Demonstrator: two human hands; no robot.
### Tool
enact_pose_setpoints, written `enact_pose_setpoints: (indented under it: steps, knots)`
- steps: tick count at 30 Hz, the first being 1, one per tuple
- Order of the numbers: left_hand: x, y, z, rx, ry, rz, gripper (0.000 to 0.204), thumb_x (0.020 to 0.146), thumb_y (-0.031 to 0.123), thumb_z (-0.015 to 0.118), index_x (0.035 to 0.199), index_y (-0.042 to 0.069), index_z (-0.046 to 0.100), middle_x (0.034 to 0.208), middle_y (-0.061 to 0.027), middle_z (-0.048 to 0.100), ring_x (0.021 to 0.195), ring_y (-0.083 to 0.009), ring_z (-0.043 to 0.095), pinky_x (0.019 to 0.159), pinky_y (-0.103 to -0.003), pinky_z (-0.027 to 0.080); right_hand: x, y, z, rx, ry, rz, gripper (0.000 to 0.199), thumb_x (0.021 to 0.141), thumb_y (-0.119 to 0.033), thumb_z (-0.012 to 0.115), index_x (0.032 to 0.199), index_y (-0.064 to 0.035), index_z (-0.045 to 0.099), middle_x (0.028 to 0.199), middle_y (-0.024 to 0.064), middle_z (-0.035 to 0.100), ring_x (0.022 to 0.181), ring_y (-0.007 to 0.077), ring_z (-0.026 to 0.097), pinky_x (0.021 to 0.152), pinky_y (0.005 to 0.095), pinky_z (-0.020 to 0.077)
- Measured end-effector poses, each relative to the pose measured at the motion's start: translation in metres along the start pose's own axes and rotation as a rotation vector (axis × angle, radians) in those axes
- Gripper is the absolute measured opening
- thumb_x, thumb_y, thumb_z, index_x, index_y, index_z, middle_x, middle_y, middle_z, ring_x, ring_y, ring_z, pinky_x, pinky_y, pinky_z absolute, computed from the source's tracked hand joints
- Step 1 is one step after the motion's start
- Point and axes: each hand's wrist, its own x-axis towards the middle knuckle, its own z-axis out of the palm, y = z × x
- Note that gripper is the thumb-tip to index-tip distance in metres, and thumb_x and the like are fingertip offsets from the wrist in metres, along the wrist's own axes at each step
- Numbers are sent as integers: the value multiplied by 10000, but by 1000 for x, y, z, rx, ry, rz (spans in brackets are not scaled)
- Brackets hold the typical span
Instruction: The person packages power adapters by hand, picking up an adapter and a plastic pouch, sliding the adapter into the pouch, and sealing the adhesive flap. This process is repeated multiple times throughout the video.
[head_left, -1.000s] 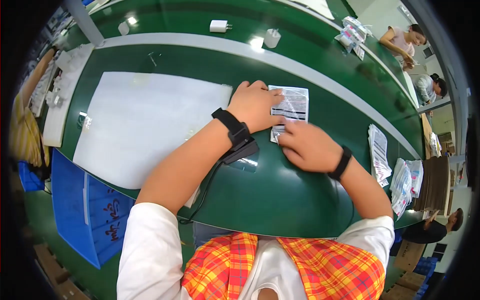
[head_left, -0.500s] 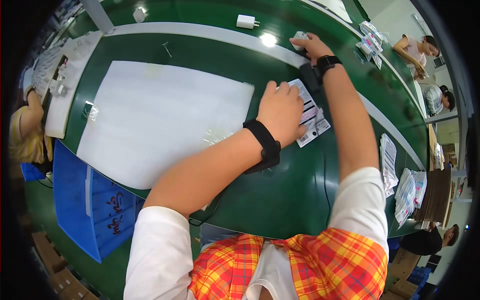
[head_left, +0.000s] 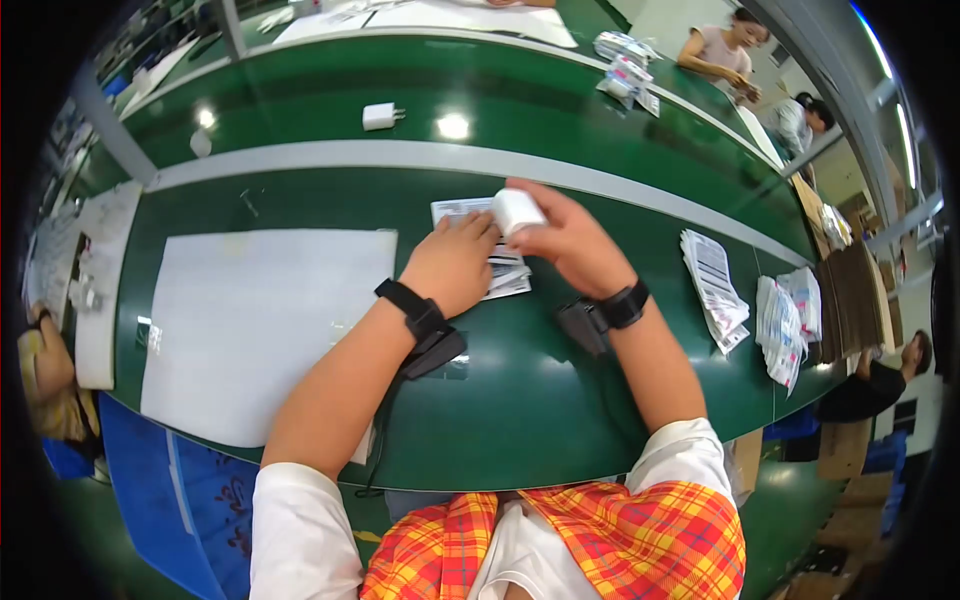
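My right hand (head_left: 575, 245) is closed around a white power adapter (head_left: 518, 212), held just above the table between thumb and fingers. Beside it, my left hand (head_left: 455, 262) lies flat with fingers stretched over a printed white packet (head_left: 510, 278). Its fingertips come close to the adapter; whether they touch it I cannot tell. Much of the packet is hidden under the left hand. Both wrists wear black straps with small dark boxes attached.
Left of my hands lies a large white sheet (head_left: 270, 330). Another white adapter (head_left: 380, 116) rests beyond the pale rail (head_left: 330, 153). At right are a stack of printed packets (head_left: 715, 290) and several plastic-wrapped items (head_left: 785, 325). A blue bin (head_left: 150, 490) stands below left. Other people sit around.
My right hand has brought the adapter from beyond the rail back to beside my left hand. The left hand stays on the packet. The head view has shifted.
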Motion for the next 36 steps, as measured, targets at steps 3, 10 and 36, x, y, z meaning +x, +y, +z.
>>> enact_pose_setpoints:
  steps: [3,10,36]
  knots:
    - [2,-3,1,-44,32,-12,436,851,134,507,1277,57,566,1315,-154,572,1267,-328,496,1064,-466,381,-13,8,-1,-494,138,-73,606,762,-204,746,1288,-43,493,1145,140,584,989,250,595,871,343,497]
    - [4,-6,-8,-251,43,-201,428,887,160,480,1289,32,553,1351,-163,551,1270,-346,491,1055,-434,382,-22,29,-8,-1042,-21,-294,582,668,-320,827,1143,-68,606,1201,174,554,1129,337,511,998,391,409]
    - [5,-14,3,-271,-118,-338,464,964,248,386,1371,53,494,1512,-184,364,1422,-394,277,1142,-564,193,-18,15,1,-907,-187,-232,619,653,-310,836,1131,-6,588,1129,194,573,1072,348,554,944,390,456]
